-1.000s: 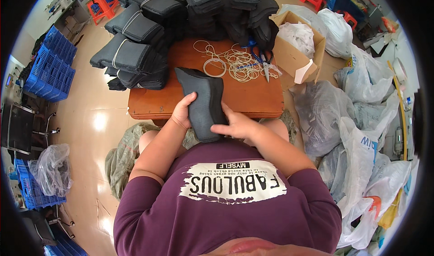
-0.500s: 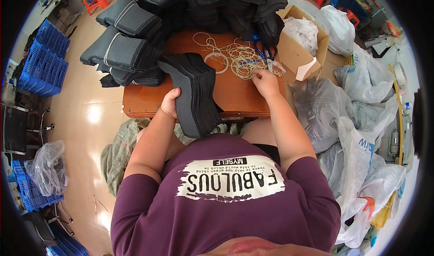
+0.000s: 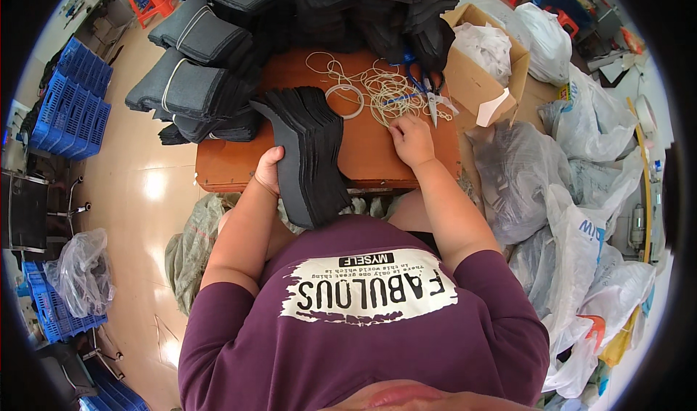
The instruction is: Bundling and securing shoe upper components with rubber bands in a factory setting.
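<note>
My left hand [image 3: 268, 170] grips the left edge of a thick stack of curved black fabric pieces [image 3: 308, 157], tilted at the table's near edge and reaching toward my lap. At the near side of a tangle of pale rubber bands [image 3: 396, 91], my right hand [image 3: 412, 141] has its fingers drawn together. Whatever is between those fingertips is too small to make out. Beside the tangle lie a pale ring [image 3: 344, 116], like a tape roll, and scissors [image 3: 431, 95] with dark and blue handles.
Banded black stacks [image 3: 185, 84] crowd the far and left sides of the brown table [image 3: 239, 165]. An open cardboard box [image 3: 472, 88] with white plastic inside stands at the right. Full plastic bags [image 3: 519, 178] pile up beside it. Blue crates [image 3: 76, 113] stand on the left.
My right hand has shifted a little left and nearer along the edge of the rubber bands, uncovering more of the scissors. My left hand keeps hold of the stack, which has moved slightly.
</note>
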### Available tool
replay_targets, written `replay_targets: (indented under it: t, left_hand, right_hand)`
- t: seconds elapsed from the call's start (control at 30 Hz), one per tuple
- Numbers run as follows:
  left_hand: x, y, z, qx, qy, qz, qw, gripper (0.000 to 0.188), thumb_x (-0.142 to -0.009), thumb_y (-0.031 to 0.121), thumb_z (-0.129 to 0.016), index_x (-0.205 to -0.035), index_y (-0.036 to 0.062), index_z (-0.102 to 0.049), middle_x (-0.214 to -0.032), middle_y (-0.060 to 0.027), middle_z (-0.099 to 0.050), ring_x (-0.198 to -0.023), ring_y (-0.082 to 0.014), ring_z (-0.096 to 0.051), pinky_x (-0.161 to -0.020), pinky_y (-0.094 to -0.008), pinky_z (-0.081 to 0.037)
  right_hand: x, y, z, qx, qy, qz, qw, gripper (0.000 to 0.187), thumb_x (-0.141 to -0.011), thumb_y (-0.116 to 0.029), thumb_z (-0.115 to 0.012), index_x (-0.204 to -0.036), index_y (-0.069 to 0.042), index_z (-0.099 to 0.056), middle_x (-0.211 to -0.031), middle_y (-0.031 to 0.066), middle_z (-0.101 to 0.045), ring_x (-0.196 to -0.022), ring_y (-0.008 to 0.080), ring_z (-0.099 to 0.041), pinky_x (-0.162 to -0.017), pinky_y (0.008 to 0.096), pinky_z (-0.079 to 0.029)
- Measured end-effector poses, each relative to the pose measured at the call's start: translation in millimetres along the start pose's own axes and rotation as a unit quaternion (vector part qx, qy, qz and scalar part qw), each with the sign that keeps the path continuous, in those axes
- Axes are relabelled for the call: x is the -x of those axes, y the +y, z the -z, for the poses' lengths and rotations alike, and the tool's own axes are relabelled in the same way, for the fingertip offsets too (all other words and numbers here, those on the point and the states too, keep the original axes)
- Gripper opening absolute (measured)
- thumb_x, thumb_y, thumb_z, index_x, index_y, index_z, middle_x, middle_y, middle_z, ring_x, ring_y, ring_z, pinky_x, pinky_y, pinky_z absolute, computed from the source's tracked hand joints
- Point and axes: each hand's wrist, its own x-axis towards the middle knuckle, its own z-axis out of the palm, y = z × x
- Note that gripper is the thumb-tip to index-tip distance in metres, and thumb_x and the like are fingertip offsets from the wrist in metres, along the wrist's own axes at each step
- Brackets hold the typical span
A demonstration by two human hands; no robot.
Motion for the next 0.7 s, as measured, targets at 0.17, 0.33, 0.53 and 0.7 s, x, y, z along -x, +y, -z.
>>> replay_targets:
  t: [0.17, 0.33, 0.53, 0.7]
  left_hand:
    - [-0.2, -1.5, -0.4, 0.005, -0.006, -0.015, 1.000, 0.075, -0.069, 0.035, -0.081, -0.132, 0.0014, -0.056, -0.124, -0.0180, -0.065, -0.112, -0.0365, -0.062, -0.103, -0.0501, -0.046]
    - [0.2, -0.6, -1.6, 0.004, -0.003, -0.010, 1.000, 0.078, -0.069, 0.037, -0.081, -0.134, 0.0017, -0.055, -0.127, -0.0182, -0.063, -0.115, -0.0366, -0.060, -0.104, -0.0501, -0.045]
    - [2.0, -2.4, 0.8, -0.010, 0.004, -0.015, 1.000, 0.085, -0.067, 0.040, -0.081, -0.138, 0.0029, -0.051, -0.132, -0.0179, -0.060, -0.119, -0.0365, -0.058, -0.107, -0.0504, -0.043]
    - [2.0, -2.6, 3.7, -0.070, 0.021, -0.017, 0.997, 0.097, -0.064, 0.056, -0.078, -0.142, 0.0069, -0.048, -0.138, -0.0161, -0.056, -0.124, -0.0356, -0.054, -0.109, -0.0506, -0.041]
  right_hand:
    - [6.4, 16.3, 7.5, -0.166, -0.019, -0.053, 0.985, 0.011, -0.075, -0.012, -0.064, -0.069, -0.003, -0.061, -0.076, 0.0136, -0.060, -0.076, 0.0338, -0.060, -0.067, 0.0418, -0.048]
    - [7.2, 18.3, 2.7, -0.171, 0.011, -0.070, 0.983, 0.012, -0.075, -0.013, -0.063, -0.069, -0.002, -0.062, -0.074, 0.0149, -0.060, -0.075, 0.0337, -0.060, -0.067, 0.0409, -0.048]
    - [3.5, 1.1, 0.9, -0.052, 0.009, -0.023, 0.998, 0.010, -0.075, -0.014, -0.065, -0.070, -0.005, -0.064, -0.075, 0.0103, -0.062, -0.078, 0.0309, -0.061, -0.070, 0.0423, -0.048]
    - [2.5, -1.7, 1.4, -0.013, -0.006, -0.018, 1.000, 0.009, -0.076, -0.016, -0.067, -0.072, -0.007, -0.066, -0.076, 0.0073, -0.063, -0.079, 0.0289, -0.062, -0.073, 0.0439, -0.047]
